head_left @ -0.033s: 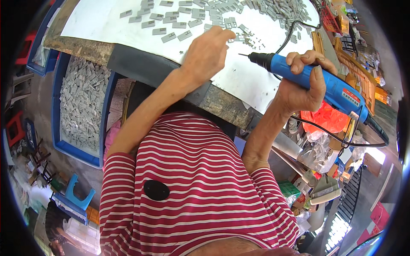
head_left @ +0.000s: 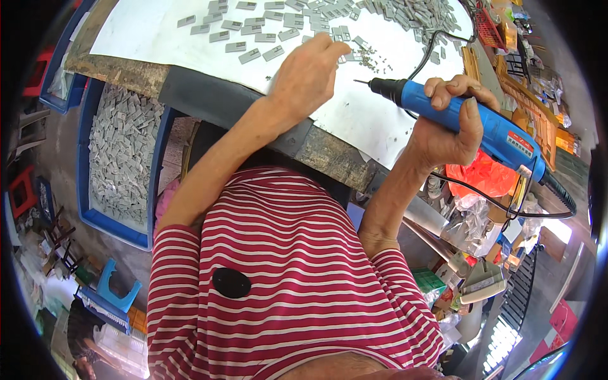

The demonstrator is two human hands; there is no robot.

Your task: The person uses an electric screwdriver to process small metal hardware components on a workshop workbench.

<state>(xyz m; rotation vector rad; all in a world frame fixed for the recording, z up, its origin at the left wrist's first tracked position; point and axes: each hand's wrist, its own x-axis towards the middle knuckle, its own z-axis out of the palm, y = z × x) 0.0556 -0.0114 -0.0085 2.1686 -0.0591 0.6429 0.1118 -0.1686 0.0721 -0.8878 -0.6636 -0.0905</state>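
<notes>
My right hand is wrapped round a blue electric screwdriver with a black nose. Its thin bit points left over the white sheet, apart from the parts. My left hand is over the sheet with its fingers curled, the fingertips close to a scatter of tiny screws. What those fingers pinch, if anything, is hidden. Beyond that hand lie small flat grey pieces with dark slots, loosely spread. A denser heap of grey pieces lies at the far right of the sheet.
A blue crate full of grey pieces stands left of the worn table edge. The screwdriver's black cord hangs looped on the right. A red plastic bag and a red basket are also on the right.
My left hand has shifted very slightly away from me, toward the grey pieces. The right hand and screwdriver have stayed in place.
</notes>
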